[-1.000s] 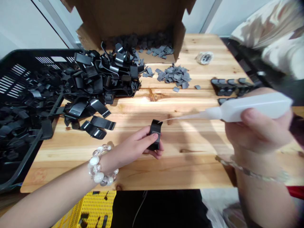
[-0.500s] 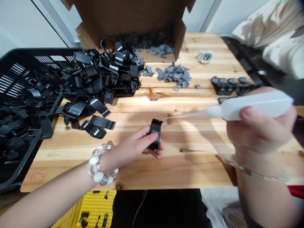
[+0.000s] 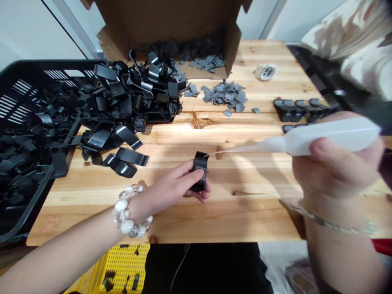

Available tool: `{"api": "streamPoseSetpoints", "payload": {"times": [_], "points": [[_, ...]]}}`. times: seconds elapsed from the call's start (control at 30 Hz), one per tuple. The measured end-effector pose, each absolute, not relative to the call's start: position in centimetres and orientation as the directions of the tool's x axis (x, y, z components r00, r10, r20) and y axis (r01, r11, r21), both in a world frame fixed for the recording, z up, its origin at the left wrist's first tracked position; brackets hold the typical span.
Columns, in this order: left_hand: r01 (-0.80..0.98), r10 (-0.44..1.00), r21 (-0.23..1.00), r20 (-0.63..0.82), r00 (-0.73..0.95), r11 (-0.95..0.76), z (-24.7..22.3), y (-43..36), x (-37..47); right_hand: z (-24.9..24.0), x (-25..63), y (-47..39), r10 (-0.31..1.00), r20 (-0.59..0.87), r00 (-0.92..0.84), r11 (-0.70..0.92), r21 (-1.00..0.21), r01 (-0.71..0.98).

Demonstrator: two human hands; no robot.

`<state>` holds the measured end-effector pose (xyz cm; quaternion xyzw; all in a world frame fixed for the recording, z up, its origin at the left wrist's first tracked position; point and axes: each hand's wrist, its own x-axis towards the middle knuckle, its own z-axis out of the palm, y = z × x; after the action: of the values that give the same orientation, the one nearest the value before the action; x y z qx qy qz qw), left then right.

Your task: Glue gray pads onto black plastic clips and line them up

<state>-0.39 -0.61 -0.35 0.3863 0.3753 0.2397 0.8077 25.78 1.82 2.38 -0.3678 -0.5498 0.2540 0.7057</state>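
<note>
Between the thumb and fingers of my left hand [image 3: 186, 179] is a curved black plastic clip [image 3: 200, 161], held above the front middle of the wooden table. My right hand [image 3: 337, 163] is wrapped round a white squeeze bottle [image 3: 330, 132] with a long thin nozzle. The bottle lies nearly level and points left, its fine tip touching or just over the clip's upper curved end. Whether any liquid comes out cannot be made out. Small grey pads [image 3: 228, 96] lie in a loose pile behind the clip.
A black basket [image 3: 18, 228] at the left overflows with black clips [image 3: 122, 98] onto the table. At the back stands a cardboard box [image 3: 180, 20] of grey pads. A tape roll [image 3: 266, 72] and rows of clips [image 3: 290, 112] sit at the right. Below is a yellow crate [image 3: 122, 261].
The nozzle tip has shifted very slightly left and down along the clip's upper end. Both hands keep their grip, and the view has moved a little.
</note>
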Motion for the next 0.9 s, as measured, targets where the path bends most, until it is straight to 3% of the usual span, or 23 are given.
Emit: {"api": "streamPoseSetpoints", "payload": {"times": [0.9], "points": [[-0.113,0.697,0.812,-0.409,0.589,0.572,0.02,-0.65,-0.41,2.42,25.15,1.23,0.806,0.554,0.206,0.543,-0.832,0.113]]}}
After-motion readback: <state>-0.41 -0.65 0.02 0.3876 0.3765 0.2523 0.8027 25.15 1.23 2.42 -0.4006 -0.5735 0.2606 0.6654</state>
